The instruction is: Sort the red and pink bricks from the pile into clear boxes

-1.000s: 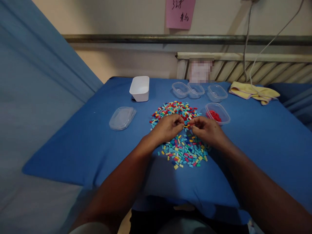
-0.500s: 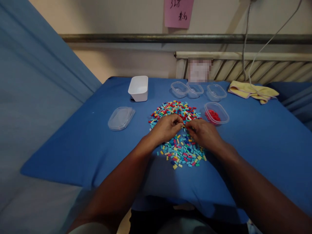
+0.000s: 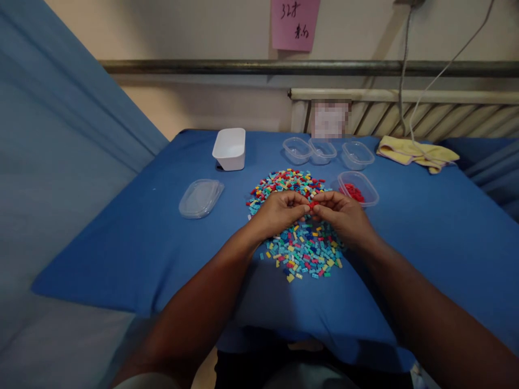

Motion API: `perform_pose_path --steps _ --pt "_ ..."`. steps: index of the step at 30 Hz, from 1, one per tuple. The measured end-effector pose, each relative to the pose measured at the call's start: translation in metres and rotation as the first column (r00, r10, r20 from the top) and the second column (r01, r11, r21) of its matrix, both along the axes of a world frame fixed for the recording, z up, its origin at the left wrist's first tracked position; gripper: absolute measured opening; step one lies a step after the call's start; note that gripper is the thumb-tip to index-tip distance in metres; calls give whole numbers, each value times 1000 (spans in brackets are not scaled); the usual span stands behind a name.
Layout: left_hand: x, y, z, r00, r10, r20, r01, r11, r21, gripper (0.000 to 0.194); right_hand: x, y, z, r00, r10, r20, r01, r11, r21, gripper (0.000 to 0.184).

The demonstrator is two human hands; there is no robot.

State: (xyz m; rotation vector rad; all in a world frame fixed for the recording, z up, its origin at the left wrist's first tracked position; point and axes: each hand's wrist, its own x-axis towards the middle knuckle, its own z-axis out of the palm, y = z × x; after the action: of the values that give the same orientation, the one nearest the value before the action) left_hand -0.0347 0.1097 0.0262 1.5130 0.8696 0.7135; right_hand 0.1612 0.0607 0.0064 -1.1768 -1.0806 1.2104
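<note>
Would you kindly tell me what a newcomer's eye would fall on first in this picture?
The heap of colourful bricks on the blue cloth would likely come first, with the left grip and right grip pinching something red over it. Next might be the clear tub holding red bricks, right of the heap, and the pink note on the wall.

free lane between clear lids and brick pile, white tub beyond
</note>
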Motion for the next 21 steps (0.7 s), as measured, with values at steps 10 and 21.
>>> perform_pose_path --steps 10,21 --pt "8 -4 2 995 95 40 -87 982 -170 6 -6 -5 -7 996 -39 86 28 992 125 38" --pt "-1 -1 13 995 88 52 -79 985 -153 9 10 -14 14 912 -255 320 141 930 339 20"
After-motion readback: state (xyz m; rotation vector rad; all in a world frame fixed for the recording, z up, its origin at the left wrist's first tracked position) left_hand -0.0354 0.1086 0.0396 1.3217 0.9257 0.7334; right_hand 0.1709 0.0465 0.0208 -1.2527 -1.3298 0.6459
